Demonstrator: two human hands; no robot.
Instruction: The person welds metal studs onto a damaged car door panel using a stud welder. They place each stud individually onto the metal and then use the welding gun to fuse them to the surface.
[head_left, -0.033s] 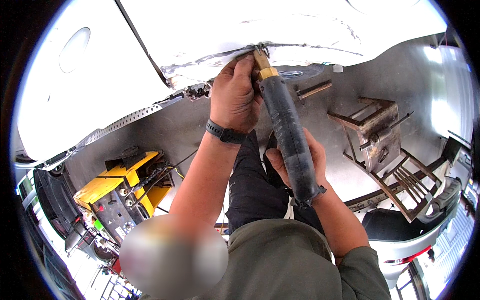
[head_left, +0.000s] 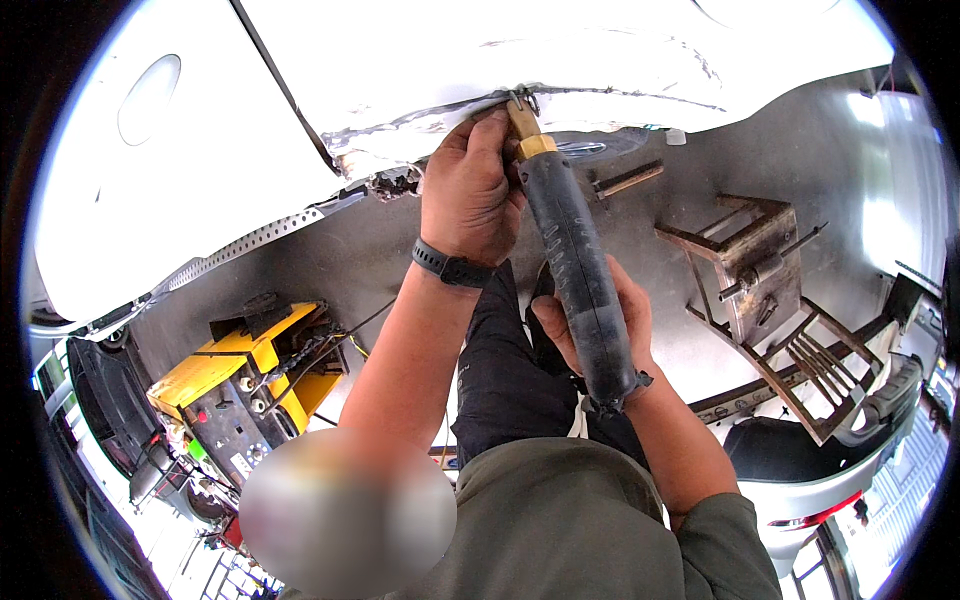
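A black spot welding gun (head_left: 578, 270) with a brass collar and tip slants up to a white car body panel (head_left: 400, 60). My right hand (head_left: 630, 310) is closed around its handle, partly hidden behind it. The brass tip (head_left: 522, 118) is at a dark, scraped crease (head_left: 440, 108) along the panel's lower edge. Small wire loops (head_left: 532, 100) show at the tip. Beside the tip, my left hand (head_left: 472, 185) is closed, thumb and fingers pressed together against the crease. Whatever it pinches is too small to make out.
A yellow machine (head_left: 230, 360) with cables stands on the floor at left. To the right are a rusty metal stand (head_left: 760, 270) and a bumper (head_left: 820, 480). A wooden-handled tool (head_left: 630, 180) lies below the panel. Torn metal (head_left: 390, 185) juts from the panel's lower edge.
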